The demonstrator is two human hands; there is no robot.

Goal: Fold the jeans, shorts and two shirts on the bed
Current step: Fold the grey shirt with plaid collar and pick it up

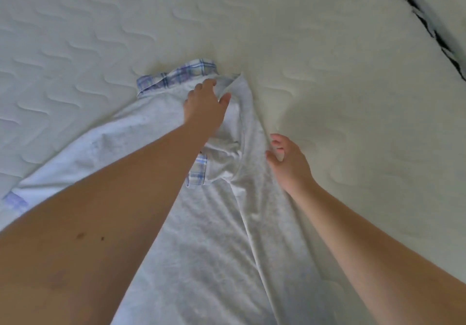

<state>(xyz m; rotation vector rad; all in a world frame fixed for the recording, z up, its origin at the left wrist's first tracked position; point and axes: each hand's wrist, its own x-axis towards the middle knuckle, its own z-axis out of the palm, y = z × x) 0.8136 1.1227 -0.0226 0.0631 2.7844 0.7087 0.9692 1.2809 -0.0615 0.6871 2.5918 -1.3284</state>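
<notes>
Here a grey shirt (206, 236) lies on the white quilted mattress (327, 47).

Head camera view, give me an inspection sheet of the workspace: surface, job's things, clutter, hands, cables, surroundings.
Surface: white quilted mattress, bare, wavy stitching.
Job's things: light grey shirt spread on the mattress, rumpled near its top; blue plaid trim shows at its far end and at spots near the middle and left edge. Jeans, shorts and a second shirt: nothing seen.
Clutter: nothing seen.
Hands: left hand grips bunched fabric at the far end of the shirt; right hand rests at the shirt's right edge, fingers loosely curled, whether it pinches the cloth cannot be told.
Cables: nothing seen.
Surroundings: dark gap along the mattress edge at upper right, a pale surface beyond it.
</notes>
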